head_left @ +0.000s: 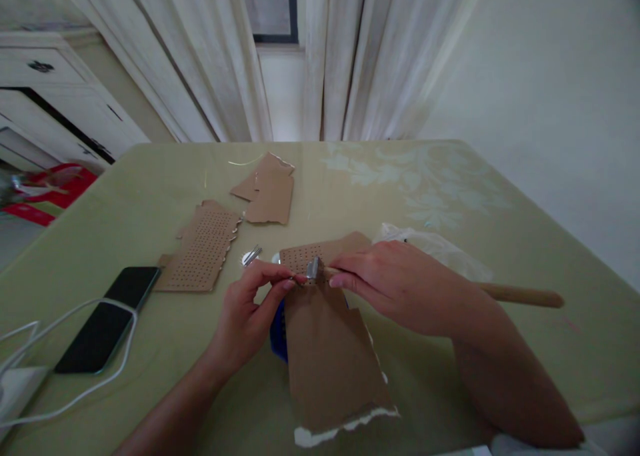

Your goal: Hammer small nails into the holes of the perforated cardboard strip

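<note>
A torn brown cardboard piece (327, 349), punched with holes along its far end, lies in front of me on the green table (400, 189). My left hand (250, 313) pinches something small at the cardboard's punched edge; I cannot make out what. My right hand (400, 283) is closed on a tool with a metal head (313, 268) that rests on the cardboard; its long wooden handle (523, 296) sticks out to the right. A blue object (278, 333) shows under the cardboard's left edge.
A second punched cardboard piece (205, 249) and plain cardboard scraps (267, 193) lie further back. A black phone (107, 319) with a white cable (75, 349) sits at the left. Small metal pieces (251, 256) and a clear plastic bag (435, 246) lie nearby.
</note>
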The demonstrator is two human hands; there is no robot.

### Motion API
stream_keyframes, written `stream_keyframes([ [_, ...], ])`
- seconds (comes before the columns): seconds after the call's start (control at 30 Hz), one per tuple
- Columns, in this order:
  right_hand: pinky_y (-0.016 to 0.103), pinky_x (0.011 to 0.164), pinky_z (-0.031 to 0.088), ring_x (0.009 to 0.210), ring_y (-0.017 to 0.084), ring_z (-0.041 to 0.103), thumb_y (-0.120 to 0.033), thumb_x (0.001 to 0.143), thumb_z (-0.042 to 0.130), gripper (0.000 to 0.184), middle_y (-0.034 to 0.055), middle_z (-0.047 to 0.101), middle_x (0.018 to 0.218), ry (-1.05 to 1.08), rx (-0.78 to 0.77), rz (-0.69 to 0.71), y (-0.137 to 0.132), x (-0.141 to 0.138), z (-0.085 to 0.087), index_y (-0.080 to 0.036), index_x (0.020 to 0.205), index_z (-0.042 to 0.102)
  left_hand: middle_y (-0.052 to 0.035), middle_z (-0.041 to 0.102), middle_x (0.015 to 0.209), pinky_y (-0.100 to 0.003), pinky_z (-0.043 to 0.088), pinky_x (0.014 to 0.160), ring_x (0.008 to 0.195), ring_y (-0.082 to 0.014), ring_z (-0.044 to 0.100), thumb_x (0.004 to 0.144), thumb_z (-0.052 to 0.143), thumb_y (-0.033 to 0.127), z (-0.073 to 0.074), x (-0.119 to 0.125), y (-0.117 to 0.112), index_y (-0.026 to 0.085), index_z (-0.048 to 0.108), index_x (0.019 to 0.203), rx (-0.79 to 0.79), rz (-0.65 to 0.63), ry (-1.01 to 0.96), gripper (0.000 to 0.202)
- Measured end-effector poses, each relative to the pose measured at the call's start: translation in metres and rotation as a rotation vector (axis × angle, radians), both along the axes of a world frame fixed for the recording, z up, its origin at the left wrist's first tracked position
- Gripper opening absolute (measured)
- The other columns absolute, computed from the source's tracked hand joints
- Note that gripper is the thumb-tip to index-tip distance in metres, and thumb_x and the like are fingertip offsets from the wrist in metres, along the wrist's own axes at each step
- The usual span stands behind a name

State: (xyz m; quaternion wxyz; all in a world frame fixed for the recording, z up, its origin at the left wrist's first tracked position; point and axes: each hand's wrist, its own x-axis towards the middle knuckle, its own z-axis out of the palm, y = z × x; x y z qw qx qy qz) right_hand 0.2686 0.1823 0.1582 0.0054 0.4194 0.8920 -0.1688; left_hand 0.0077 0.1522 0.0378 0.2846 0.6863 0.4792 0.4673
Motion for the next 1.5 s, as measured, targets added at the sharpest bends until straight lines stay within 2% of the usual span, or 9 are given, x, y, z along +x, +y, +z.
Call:
stream_keyframes([
  [0.23, 0.035, 0.073, 0.045, 0.085, 0.028, 0.08, -0.038, 0.121, 0.048, 0.039, 0.0104, 0.086, 0.097, -0.004, -0.028, -0.003, -0.001, -0.002, 0.003, -0.019, 0.11, 0.081, 0.0026, 0.078, 0.088, -0.026, 0.053, 0.071, 0.074, -0.0146, 0.064, 0.103, 0.07, 0.02, 0.005, 0.003, 0.0, 0.028, 0.079, 0.102, 0.074, 0.0, 0.079, 0.012],
  [0.5, 0.035, 0.074, 0.046, 0.085, 0.027, 0.08, -0.039, 0.121, 0.048, 0.041, 0.0101, 0.086, 0.096, -0.011, -0.013, 0.0, 0.0, -0.002, 0.003, -0.019, 0.106, 0.081, 0.0027, 0.077, 0.089, -0.025, 0.05, 0.069, 0.073, -0.0139, 0.064, 0.103, 0.071, 0.021, 0.006, 0.006, -0.002, 0.027, 0.079, 0.105, 0.059, 0.001, 0.08, 0.01],
  [0.67, 0.036, 0.077, 0.048, 0.089, 0.028, 0.081, -0.038, 0.121, 0.049, 0.039, 0.0099, 0.087, 0.1, 0.021, -0.017, -0.015, -0.001, -0.001, 0.003, -0.021, 0.111, 0.082, 0.0042, 0.074, 0.087, -0.024, 0.047, 0.068, 0.072, -0.0129, 0.059, 0.103, 0.073, 0.02, 0.005, 0.008, -0.002, 0.027, 0.077, 0.106, 0.1, -0.006, 0.112, 0.009],
  [0.83, 0.035, 0.083, 0.049, 0.096, 0.026, 0.08, -0.035, 0.12, 0.051, 0.033, 0.0098, 0.087, 0.109, 0.137, -0.017, -0.041, -0.003, 0.002, 0.008, -0.021, 0.12, 0.08, 0.0048, 0.071, 0.084, -0.024, 0.045, 0.065, 0.07, -0.0127, 0.056, 0.103, 0.072, 0.019, 0.005, 0.01, -0.002, 0.026, 0.076, 0.102, 0.11, -0.005, 0.124, 0.008],
  [1.03, 0.034, 0.079, 0.044, 0.087, 0.022, 0.077, -0.038, 0.12, 0.053, 0.032, 0.0037, 0.086, 0.1, 0.352, 0.022, -0.02, -0.008, 0.001, 0.011, -0.022, 0.106, 0.077, 0.0044, 0.072, 0.083, -0.025, 0.043, 0.063, 0.069, -0.0127, 0.055, 0.103, 0.071, 0.018, 0.006, 0.009, -0.003, 0.025, 0.074, 0.098, 0.152, -0.011, 0.176, 0.009],
  [1.17, 0.034, 0.084, 0.045, 0.096, 0.023, 0.078, -0.031, 0.119, 0.056, 0.024, 0.0049, 0.087, 0.114, 0.327, -0.031, 0.034, -0.01, -0.005, 0.01, -0.022, 0.112, 0.078, 0.0055, 0.073, 0.082, -0.024, 0.038, 0.058, 0.067, -0.0119, 0.055, 0.101, 0.07, 0.013, 0.009, 0.01, -0.003, 0.025, 0.073, 0.099, 0.21, -0.022, 0.186, 0.012],
  [1.33, 0.034, 0.079, 0.044, 0.088, 0.023, 0.076, -0.033, 0.119, 0.057, 0.025, 0.0043, 0.086, 0.104, 0.379, 0.068, -0.016, -0.013, -0.007, 0.01, -0.021, 0.109, 0.077, 0.0059, 0.072, 0.081, -0.024, 0.037, 0.057, 0.066, -0.0115, 0.054, 0.101, 0.072, 0.014, 0.011, 0.012, -0.001, 0.024, 0.07, 0.093, 0.216, -0.007, 0.185, 0.013],
  [1.4, 0.034, 0.08, 0.045, 0.089, 0.023, 0.077, -0.031, 0.119, 0.057, 0.025, 0.0046, 0.086, 0.103, 0.361, 0.035, -0.019, -0.013, -0.007, 0.009, -0.021, 0.107, 0.077, 0.0055, 0.07, 0.079, -0.024, 0.038, 0.058, 0.066, -0.0118, 0.053, 0.101, 0.071, 0.014, 0.011, 0.011, -0.001, 0.023, 0.07, 0.092, 0.205, -0.012, 0.192, 0.013],
  [1.5, 0.035, 0.087, 0.047, 0.1, 0.025, 0.079, -0.031, 0.119, 0.057, 0.022, 0.0059, 0.087, 0.112, 0.307, -0.025, 0.02, -0.013, -0.008, 0.007, -0.022, 0.115, 0.077, 0.0051, 0.071, 0.081, -0.024, 0.039, 0.058, 0.066, -0.0121, 0.054, 0.101, 0.07, 0.012, 0.01, 0.009, -0.002, 0.024, 0.074, 0.098, 0.21, -0.03, 0.2, 0.014],
])
